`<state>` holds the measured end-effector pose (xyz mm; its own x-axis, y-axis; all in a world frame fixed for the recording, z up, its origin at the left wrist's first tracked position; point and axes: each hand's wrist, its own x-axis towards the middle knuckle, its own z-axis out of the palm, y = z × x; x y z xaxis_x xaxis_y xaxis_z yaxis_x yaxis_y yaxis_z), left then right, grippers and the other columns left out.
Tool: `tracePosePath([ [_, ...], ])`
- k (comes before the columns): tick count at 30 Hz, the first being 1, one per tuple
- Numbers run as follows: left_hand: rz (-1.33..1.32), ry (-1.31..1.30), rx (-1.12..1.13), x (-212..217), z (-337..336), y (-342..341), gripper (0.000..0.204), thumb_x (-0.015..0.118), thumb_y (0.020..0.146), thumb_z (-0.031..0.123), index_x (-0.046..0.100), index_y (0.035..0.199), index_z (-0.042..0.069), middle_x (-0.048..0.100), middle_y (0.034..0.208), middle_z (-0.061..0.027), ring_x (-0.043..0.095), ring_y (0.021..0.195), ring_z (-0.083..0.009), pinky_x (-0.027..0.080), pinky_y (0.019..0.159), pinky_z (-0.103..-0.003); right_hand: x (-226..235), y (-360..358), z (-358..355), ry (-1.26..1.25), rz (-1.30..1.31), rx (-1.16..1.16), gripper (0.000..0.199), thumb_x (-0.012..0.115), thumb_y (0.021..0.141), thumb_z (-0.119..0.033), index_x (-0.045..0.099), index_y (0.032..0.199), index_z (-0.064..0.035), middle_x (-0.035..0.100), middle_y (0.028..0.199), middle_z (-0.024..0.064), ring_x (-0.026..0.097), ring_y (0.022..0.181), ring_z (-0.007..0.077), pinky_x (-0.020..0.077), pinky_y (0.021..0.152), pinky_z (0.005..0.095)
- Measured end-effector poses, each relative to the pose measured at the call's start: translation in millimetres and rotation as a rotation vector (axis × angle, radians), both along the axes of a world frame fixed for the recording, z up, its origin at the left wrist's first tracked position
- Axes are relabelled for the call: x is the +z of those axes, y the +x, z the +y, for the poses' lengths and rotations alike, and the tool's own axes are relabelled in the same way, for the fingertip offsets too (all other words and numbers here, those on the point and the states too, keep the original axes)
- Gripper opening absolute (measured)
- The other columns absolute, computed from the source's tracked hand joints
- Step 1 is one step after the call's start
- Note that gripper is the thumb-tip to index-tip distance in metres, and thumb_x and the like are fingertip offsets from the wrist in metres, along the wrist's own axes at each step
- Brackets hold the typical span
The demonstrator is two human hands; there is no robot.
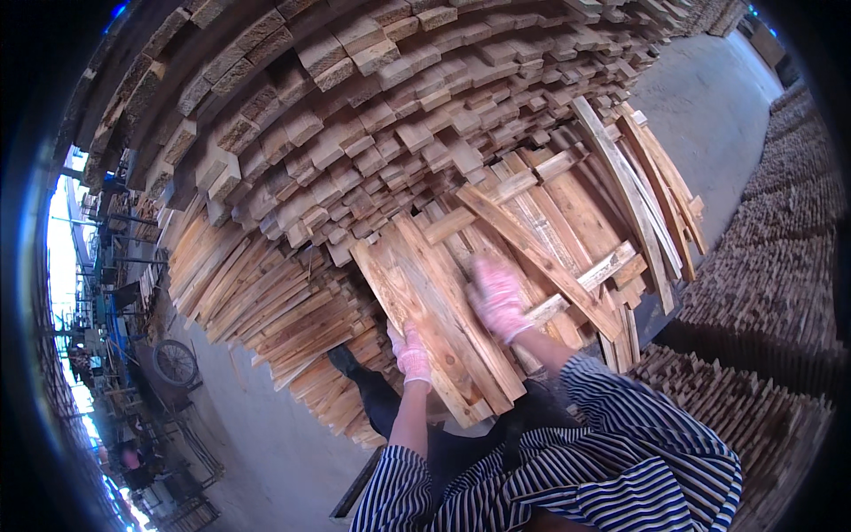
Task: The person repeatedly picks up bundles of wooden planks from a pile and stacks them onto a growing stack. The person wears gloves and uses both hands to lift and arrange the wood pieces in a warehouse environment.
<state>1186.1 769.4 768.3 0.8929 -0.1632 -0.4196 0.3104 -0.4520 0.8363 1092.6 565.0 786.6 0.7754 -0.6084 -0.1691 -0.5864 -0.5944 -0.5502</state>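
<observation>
My left hand point(410, 356), in a pale pink glove, grips the left edge of a wide knotty wooden board point(432, 341). A second long board point(456, 310) lies along its right side. My right hand point(495, 297), gloved alike, is over the planks just right of that board. Motion blurs its fingers, so their closing is unclear. Under and beyond the hands, the pile of loose planks point(567, 213) includes a narrow batten point(536, 257) lying aslant across the others.
A tall stack of sawn timber point(355, 133) rises in front. Loose slats point(248, 293) are heaped at the left, near a spoked wheel point(175, 363) on the concrete floor point(257, 443). More stacked wood point(780, 239) lines the right. Several strips point(643, 195) lean on the pile's right side.
</observation>
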Motion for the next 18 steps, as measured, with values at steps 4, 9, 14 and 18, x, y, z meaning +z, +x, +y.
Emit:
tracePosePath([
  [4, -0.011, -0.08, -0.018, -13.1, 3.7, 1.2, 0.07, 0.058, 0.103, 0.046, 0.036, 0.156, 0.005, 0.052, 0.147, -0.019, 0.053, 0.127, -0.0305, 0.043, 0.106, -0.039, 1.2, -60.3, -94.6, -0.136, 0.147, -0.17, 0.075, 0.071, 0.091, -0.031, 0.036, 0.157, -0.0286, 0.055, 0.136, 0.0248, 0.06, 0.119, 0.0427, 0.05, 0.098, 0.0518],
  [9, -0.001, -0.055, 0.007, -18.7, 14.0, 3.2, 0.069, 0.054, 0.104, 0.046, 0.035, 0.157, 0.006, 0.055, 0.146, -0.0198, 0.057, 0.127, -0.0334, 0.043, 0.107, -0.039, 28.2, -36.7, -57.0, 0.077, 0.125, -0.064, 0.064, 0.061, 0.098, -0.037, 0.037, 0.157, -0.0272, 0.059, 0.122, 0.026, 0.062, 0.112, 0.0424, 0.0505, 0.092, 0.0504],
  [14, -0.061, -0.034, -0.006, -25.5, 0.7, 8.3, 0.067, 0.052, 0.104, 0.046, 0.036, 0.156, 0.008, 0.059, 0.142, -0.0205, 0.058, 0.125, -0.0364, 0.044, 0.104, -0.04, -29.1, 24.1, 25.2, 0.102, 0.015, -0.123, 0.064, 0.058, 0.1, -0.035, 0.032, 0.158, -0.0254, 0.047, 0.148, 0.0303, 0.052, 0.132, 0.0477, 0.0455, 0.107, 0.051],
  [18, 0.003, 0.142, 0.016, -26.9, 13.6, 7.0, 0.07, 0.053, 0.102, 0.049, 0.035, 0.157, 0.01, 0.06, 0.14, -0.023, 0.059, 0.125, -0.0397, 0.045, 0.103, -0.042, -11.9, 20.5, 17.4, 0.416, 0.026, -0.122, 0.069, 0.06, 0.099, -0.032, 0.031, 0.159, -0.0164, 0.046, 0.152, 0.0279, 0.05, 0.135, 0.0434, 0.0428, 0.11, 0.0479],
])
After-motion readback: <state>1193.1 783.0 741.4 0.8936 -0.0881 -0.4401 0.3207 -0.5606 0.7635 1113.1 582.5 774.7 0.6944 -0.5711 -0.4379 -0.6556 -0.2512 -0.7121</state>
